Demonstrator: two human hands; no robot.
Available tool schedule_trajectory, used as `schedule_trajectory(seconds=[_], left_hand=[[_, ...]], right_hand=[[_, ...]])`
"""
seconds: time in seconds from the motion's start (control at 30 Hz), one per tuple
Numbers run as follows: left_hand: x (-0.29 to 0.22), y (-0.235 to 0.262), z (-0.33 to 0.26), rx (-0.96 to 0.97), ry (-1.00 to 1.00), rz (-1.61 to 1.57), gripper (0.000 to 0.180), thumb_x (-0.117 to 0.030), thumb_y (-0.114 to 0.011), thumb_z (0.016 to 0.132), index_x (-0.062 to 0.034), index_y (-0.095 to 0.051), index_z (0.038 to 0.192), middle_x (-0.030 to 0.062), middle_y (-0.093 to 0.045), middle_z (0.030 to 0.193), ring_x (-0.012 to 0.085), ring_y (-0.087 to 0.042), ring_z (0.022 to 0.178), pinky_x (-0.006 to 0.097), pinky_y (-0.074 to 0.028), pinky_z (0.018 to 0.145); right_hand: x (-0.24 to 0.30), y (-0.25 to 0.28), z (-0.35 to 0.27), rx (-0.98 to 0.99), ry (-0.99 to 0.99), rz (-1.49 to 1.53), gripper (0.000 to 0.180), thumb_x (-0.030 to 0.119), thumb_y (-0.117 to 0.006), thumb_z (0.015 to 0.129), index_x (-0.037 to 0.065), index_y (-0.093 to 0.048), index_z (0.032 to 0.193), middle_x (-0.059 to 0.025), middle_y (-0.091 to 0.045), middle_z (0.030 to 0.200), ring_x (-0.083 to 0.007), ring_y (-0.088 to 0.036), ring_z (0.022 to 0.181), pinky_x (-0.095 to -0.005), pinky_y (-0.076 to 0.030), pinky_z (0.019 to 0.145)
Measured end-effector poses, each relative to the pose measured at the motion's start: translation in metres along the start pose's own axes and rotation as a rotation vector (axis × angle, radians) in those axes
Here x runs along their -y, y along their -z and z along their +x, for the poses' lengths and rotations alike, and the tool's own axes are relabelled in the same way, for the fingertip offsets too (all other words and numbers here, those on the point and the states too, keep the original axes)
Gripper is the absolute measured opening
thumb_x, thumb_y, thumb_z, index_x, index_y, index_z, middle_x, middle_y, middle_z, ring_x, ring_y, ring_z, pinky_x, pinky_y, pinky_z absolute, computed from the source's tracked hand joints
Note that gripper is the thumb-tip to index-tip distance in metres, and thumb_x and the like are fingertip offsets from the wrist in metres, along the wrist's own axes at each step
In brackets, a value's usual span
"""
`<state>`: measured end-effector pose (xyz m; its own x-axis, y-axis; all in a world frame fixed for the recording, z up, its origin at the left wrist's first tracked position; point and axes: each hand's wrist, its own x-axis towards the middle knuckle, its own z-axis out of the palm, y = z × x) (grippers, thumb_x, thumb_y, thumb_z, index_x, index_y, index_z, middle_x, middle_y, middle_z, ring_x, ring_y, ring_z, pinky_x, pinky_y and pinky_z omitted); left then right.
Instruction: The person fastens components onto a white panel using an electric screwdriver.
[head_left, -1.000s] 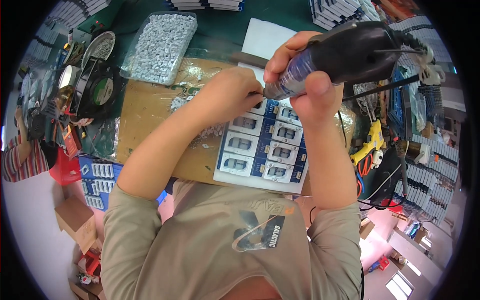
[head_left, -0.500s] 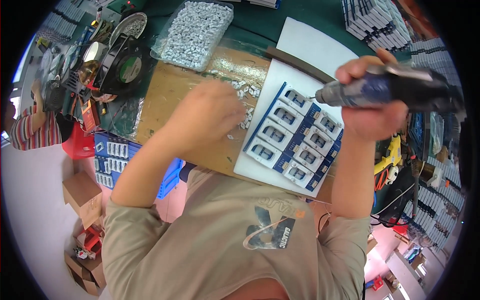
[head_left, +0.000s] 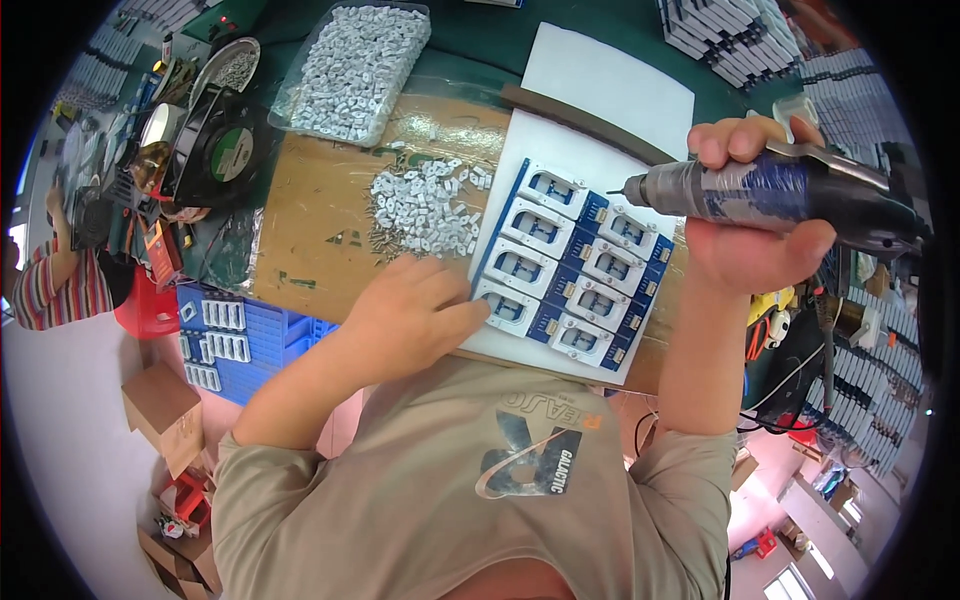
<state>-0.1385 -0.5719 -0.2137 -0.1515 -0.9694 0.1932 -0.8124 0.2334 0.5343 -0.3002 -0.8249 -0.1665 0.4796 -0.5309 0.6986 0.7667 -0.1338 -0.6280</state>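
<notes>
My right hand (head_left: 745,215) grips a power screwdriver (head_left: 765,195) with a black and blue body. Its bit points left, above the upper part of a blue circuit board panel (head_left: 570,255) carrying two columns of white oval-windowed frames (head_left: 540,228). I cannot tell whether the bit touches anything. Beside the panel's near left corner is my left hand (head_left: 420,312), its fingers curled together and the thumb close to the lowest left frame (head_left: 505,308). Whatever those fingers hold is hidden. Just beyond them lies a pile of small white plastic pieces (head_left: 430,210), with small screws along its left side.
Under the panel is a white sheet (head_left: 608,85), crossed by a dark strip (head_left: 585,122). A clear bin (head_left: 385,110) of white pieces stands behind the pile. A black fan (head_left: 220,150) is at left, stacked boards (head_left: 730,40) at far right. Another person (head_left: 65,280) sits at far left.
My left hand has come back from over the pile toward the panel's near left corner, uncovering the pile. The screwdriver bit has shifted right of the top left frame's corner. The view has shifted slightly.
</notes>
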Motion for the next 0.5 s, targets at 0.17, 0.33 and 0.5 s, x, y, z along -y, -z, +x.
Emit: schedule_trajectory(seconds=[0.17,0.33,0.5], left_hand=[[-0.002,-0.012,-0.002,-0.082,-0.09,0.037,0.022,-0.013,-0.059,0.07,-0.0079,-0.06,0.091,0.0029,-0.052,0.079,0.0216,-0.052,0.073,0.035,-0.041,0.065],[-0.021,-0.024,-0.015,-0.085,-0.081,0.048,0.02,-0.012,-0.063,0.068,-0.0077,-0.06,0.087,0.0044,-0.055,0.08,0.0216,-0.053,0.071,0.034,-0.041,0.062],[-0.025,-0.027,-0.02,-0.112,-0.017,0.04,0.021,-0.013,-0.06,0.071,-0.0077,-0.06,0.091,0.0046,-0.053,0.08,0.0219,-0.052,0.072,0.034,-0.039,0.062]], right_hand=[[0.004,-0.006,-0.006,-0.318,-0.131,-0.279,0.072,0.058,-0.066,0.076,0.01,-0.044,0.125,-0.0106,-0.055,0.092,-0.0243,-0.056,0.076,-0.0463,-0.044,0.078],[-0.006,-0.005,-0.016,-0.291,-0.158,-0.279,0.066,0.05,-0.067,0.078,0.01,-0.044,0.125,-0.0098,-0.054,0.091,-0.0242,-0.057,0.079,-0.047,-0.045,0.08],[-0.008,-0.017,-0.021,-0.262,-0.196,-0.172,0.068,0.04,-0.076,0.074,0.003,-0.046,0.123,-0.009,-0.055,0.09,-0.0232,-0.06,0.076,-0.0419,-0.051,0.074]])
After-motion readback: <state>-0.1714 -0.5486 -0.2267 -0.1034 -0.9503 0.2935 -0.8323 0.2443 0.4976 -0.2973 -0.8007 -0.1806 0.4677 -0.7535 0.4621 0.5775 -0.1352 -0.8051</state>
